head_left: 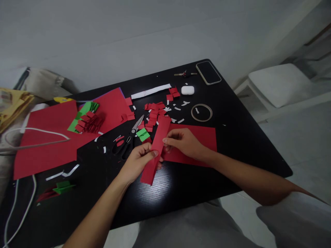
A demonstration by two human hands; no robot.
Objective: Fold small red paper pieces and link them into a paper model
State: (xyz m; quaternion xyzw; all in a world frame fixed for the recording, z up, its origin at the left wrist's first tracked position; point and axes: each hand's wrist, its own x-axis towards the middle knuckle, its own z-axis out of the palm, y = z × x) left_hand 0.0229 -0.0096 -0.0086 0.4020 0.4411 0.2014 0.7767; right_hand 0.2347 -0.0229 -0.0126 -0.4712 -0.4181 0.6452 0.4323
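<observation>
A folded red paper strip [160, 135] is held at a slant above the black table. My left hand [141, 160] grips its lower part, thumb on top and fingers beneath. My right hand [181, 140] pinches the strip's right edge near the middle. Under my right hand lies a flat red sheet [204, 139]. Small folded red pieces [154, 112] and a green piece [143, 134] sit just beyond the strip. Black-handled scissors [126, 146] rest open to the left of the strip, near my left hand.
On the black table [248, 151] are large red sheets [51, 137], a white strip [151, 91], a white case [187, 90], a phone [208, 72], a ring-shaped roll [201, 113] and paper scraps. White cables [33, 193] run along the left. A white stool [280, 84] stands at right.
</observation>
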